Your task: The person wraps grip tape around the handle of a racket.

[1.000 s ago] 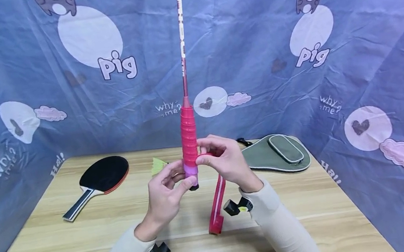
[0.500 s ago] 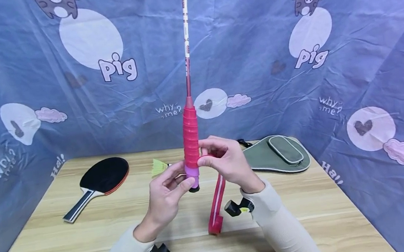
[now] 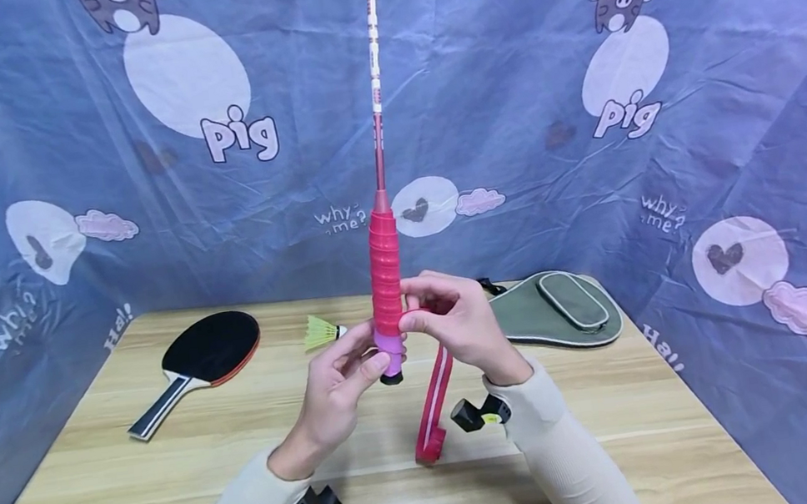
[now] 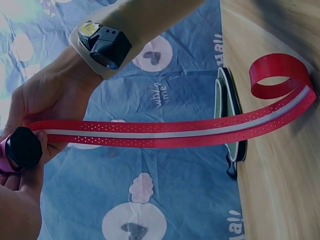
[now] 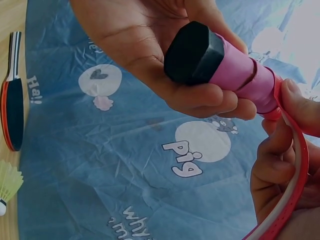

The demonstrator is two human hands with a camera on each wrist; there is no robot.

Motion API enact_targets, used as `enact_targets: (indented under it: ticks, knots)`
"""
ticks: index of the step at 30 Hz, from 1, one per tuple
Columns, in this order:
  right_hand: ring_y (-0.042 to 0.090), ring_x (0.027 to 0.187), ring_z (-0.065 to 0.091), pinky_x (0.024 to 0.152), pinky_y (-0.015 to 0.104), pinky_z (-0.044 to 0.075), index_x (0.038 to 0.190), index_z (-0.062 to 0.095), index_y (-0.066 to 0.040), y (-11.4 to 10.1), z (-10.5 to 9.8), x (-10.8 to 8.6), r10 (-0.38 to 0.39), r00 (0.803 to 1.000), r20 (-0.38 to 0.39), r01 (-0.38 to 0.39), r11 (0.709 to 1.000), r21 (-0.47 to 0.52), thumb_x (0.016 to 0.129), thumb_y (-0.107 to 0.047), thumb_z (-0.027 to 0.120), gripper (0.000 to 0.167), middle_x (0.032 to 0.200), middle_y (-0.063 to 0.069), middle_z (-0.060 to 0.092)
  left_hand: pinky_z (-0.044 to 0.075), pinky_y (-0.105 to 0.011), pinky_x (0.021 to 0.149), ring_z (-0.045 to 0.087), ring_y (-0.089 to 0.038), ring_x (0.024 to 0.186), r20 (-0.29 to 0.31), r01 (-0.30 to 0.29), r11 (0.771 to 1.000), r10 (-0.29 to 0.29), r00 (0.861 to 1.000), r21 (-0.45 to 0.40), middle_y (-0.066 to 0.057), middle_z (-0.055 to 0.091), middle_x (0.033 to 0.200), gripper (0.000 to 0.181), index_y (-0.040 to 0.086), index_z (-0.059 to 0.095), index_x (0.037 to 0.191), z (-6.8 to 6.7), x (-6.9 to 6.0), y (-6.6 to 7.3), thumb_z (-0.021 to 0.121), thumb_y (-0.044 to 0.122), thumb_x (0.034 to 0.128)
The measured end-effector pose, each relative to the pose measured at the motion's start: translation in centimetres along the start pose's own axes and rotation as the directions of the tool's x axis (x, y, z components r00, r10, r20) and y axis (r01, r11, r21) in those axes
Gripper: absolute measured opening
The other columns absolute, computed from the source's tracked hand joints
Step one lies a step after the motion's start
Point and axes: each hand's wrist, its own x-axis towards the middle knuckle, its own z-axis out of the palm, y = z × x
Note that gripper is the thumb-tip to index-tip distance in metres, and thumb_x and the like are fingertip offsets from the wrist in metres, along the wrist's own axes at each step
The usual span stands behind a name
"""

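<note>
A badminton racket's handle (image 3: 387,275) stands nearly upright in front of me, its shaft (image 3: 375,70) running out of the top of the head view. Red perforated grip tape (image 4: 175,135) is wound round the upper handle; below that, the handle is purple. My left hand (image 3: 333,391) holds this purple part just above the black butt cap (image 5: 192,52). With thumb and fingers, my right hand (image 3: 461,321) pinches the tape where it leaves the handle. From there the loose strip, with a white line along its inner side, hangs down to a curled end (image 4: 280,75) at the table.
At the back left of the wooden table (image 3: 214,494) lies a black table tennis bat (image 3: 210,349). A yellow shuttlecock (image 3: 321,332) is behind my left hand. The green bat case (image 3: 555,313) lies at the back right. Blue printed cloth (image 3: 506,105) surrounds the table.
The racket handle has shifted slightly to the right, and more of the shuttlecock shows. Both hands keep their holds; the tape winding looks the same.
</note>
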Motion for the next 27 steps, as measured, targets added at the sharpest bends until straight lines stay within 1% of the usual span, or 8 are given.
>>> enact_targets:
  ticks: [5, 8, 11, 15, 17, 21, 24, 27]
  knots:
    - [0.006, 0.064, 0.048, 0.052, 0.019, 0.040, 0.115, 0.070, 0.010, -0.1, 0.0, 0.0, 0.007, 1.000, 0.008, -0.007, 1.000, 0.012, 0.085, -0.027, 0.080, 0.048, 0.080, -0.002, 0.056, 0.060, -0.025, 0.092, 0.069, -0.009, 0.107, 0.036, -0.002, 1.000, 0.003, 0.999, -0.030, -0.029, 0.064, 0.119, 0.037, -0.017, 0.050, 0.135, -0.1, 0.0, -0.1, 0.052, -0.007, 0.0995]
    - [0.006, 0.065, 0.048, 0.052, 0.019, 0.040, 0.115, 0.069, 0.012, -0.2, 0.0, 0.0, 0.004, 1.000, 0.018, -0.005, 0.999, 0.031, 0.085, -0.028, 0.080, 0.051, 0.080, -0.003, 0.056, 0.061, -0.026, 0.091, 0.070, -0.009, 0.105, 0.062, -0.007, 0.999, 0.010, 0.998, -0.054, -0.034, 0.062, 0.116, 0.037, -0.019, 0.048, 0.136, -0.2, 0.1, -0.2, 0.049, -0.007, 0.1007]
    - [0.006, 0.066, 0.051, 0.054, 0.018, 0.042, 0.114, 0.067, 0.014, -0.2, -0.1, 0.0, 0.006, 0.999, 0.037, -0.008, 0.998, 0.068, 0.084, -0.030, 0.080, 0.054, 0.080, -0.004, 0.057, 0.061, -0.026, 0.090, 0.070, -0.010, 0.104, 0.092, 0.001, 0.997, 0.007, 0.996, -0.079, -0.021, 0.067, 0.118, 0.037, -0.019, 0.046, 0.136, -0.2, 0.1, 0.0, 0.046, -0.006, 0.1020]
    - [0.007, 0.069, 0.053, 0.056, 0.018, 0.045, 0.107, 0.068, 0.013, -0.1, -0.3, 0.0, 0.007, 0.997, 0.075, -0.015, 0.995, 0.099, 0.085, -0.028, 0.081, 0.048, 0.084, -0.004, 0.060, 0.060, -0.026, 0.092, 0.070, -0.011, 0.106, 0.136, 0.043, 0.992, -0.027, 0.990, -0.116, -0.005, 0.067, 0.121, 0.037, -0.018, 0.045, 0.138, -0.2, 0.0, 0.2, 0.043, -0.003, 0.1037]
    - [0.008, 0.071, 0.053, 0.056, 0.019, 0.045, 0.104, 0.069, 0.012, -0.1, -0.4, 0.0, 0.006, 0.996, 0.091, -0.015, 0.995, 0.102, 0.086, -0.026, 0.081, 0.044, 0.085, -0.003, 0.061, 0.059, -0.026, 0.093, 0.069, -0.012, 0.108, 0.142, 0.056, 0.991, -0.039, 0.989, -0.118, -0.005, 0.066, 0.122, 0.038, -0.017, 0.044, 0.139, -0.1, 0.0, 0.3, 0.042, -0.003, 0.1040]
    - [0.008, 0.070, 0.050, 0.055, 0.019, 0.043, 0.102, 0.070, 0.009, 0.2, -0.5, 0.0, 0.020, 0.997, 0.077, -0.026, 0.997, 0.077, 0.085, -0.029, 0.081, 0.043, 0.084, -0.003, 0.058, 0.056, -0.020, 0.094, 0.061, -0.006, 0.114, 0.080, 0.035, 0.999, -0.033, 0.996, -0.029, -0.002, 0.061, 0.129, 0.040, -0.015, 0.046, 0.141, 0.1, 0.1, 0.0, 0.046, -0.002, 0.1033]
    - [0.006, 0.068, 0.048, 0.055, 0.018, 0.040, 0.106, 0.071, 0.009, 0.5, -0.3, 0.1, 0.046, 0.998, 0.032, -0.047, 0.998, 0.033, 0.084, -0.026, 0.082, 0.043, 0.081, -0.003, 0.055, 0.054, -0.017, 0.094, 0.056, -0.003, 0.115, -0.028, 0.014, 0.997, -0.012, 1.000, 0.077, -0.004, 0.056, 0.129, 0.040, -0.013, 0.050, 0.140, 0.5, 0.2, -0.4, 0.051, -0.004, 0.1013]
    - [0.006, 0.066, 0.047, 0.054, 0.018, 0.039, 0.110, 0.072, 0.007, 0.7, -0.1, 0.2, 0.065, 0.998, -0.012, -0.065, 0.998, -0.015, 0.084, -0.020, 0.083, 0.040, 0.079, -0.002, 0.054, 0.055, -0.016, 0.093, 0.059, -0.002, 0.112, -0.153, 0.013, 0.990, 0.009, 0.988, 0.142, -0.014, 0.060, 0.122, 0.035, -0.013, 0.055, 0.132, 0.9, 0.4, -0.7, 0.057, -0.007, 0.0976]
